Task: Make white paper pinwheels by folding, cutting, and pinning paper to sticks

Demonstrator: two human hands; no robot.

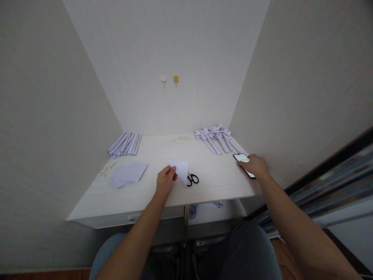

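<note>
My left hand (166, 179) pinches a white paper triangle (181, 169) between thumb and fingers, just above the middle of the desk. Partly covered by that paper is a pair of black-handled scissors (194, 179); the blades are mostly hidden. At the desk's right side my right hand (256, 166) grips a smartphone (241, 158) by its edges. The phone's screen is lit, and the thumb reaches over it. Left of my left hand lies a spread stack of white paper sheets (128, 174).
Rolled paper tubes (124, 144) are piled at the back left of the white desk (163, 149). Several paper pinwheels on sticks (217, 138) lie at the back right. Walls enclose three sides. Two hooks, white (163, 79) and yellow (176, 79), are on the back wall.
</note>
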